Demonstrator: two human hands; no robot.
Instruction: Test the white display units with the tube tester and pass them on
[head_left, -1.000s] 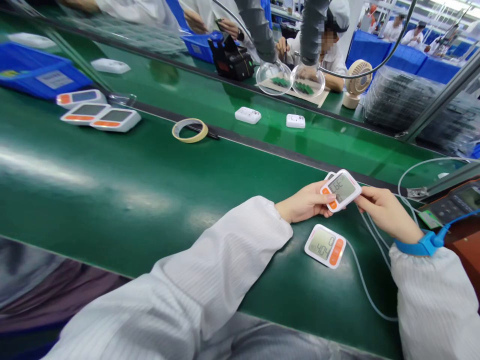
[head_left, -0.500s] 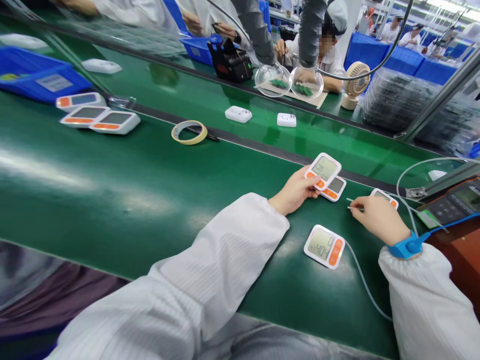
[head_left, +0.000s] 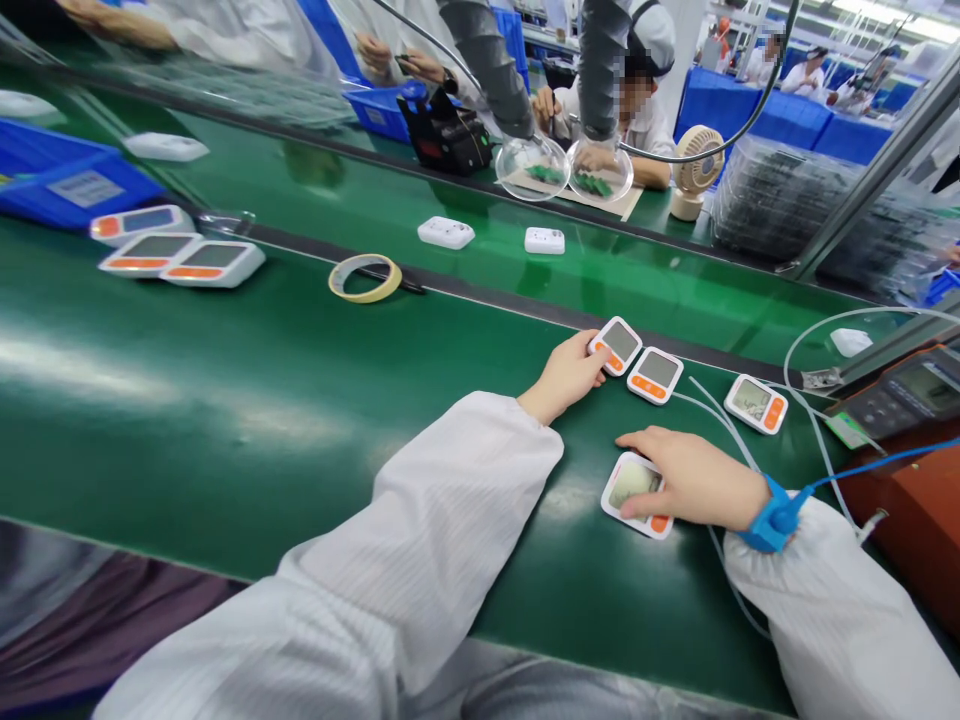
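Observation:
My left hand [head_left: 566, 375] grips the edge of a white monitor with orange buttons [head_left: 621, 343], its screen blank. Just right of it a second monitor [head_left: 658, 371] lies on the green bench. My right hand [head_left: 686, 478], wearing a blue wrist strap [head_left: 776, 515], is spread over a nearer monitor [head_left: 626, 487], thumb across its screen and fingers apart. A thin clear tube [head_left: 712, 400] runs behind this hand. Further right lies another monitor [head_left: 756, 403] with digits on its screen.
Several monitors [head_left: 214, 258] lie at the left beside a blue bin [head_left: 82, 180]. A tape roll [head_left: 365, 278] sits by the dark rail. An instrument [head_left: 907, 395] stands at the right. Across the bench a person [head_left: 649, 110] works near two round lenses [head_left: 532, 168].
My left hand has lowered its monitor to the bench, left of the second one, and its screen is now blank. My right hand has let go of the tubing and moved onto the nearer monitor.

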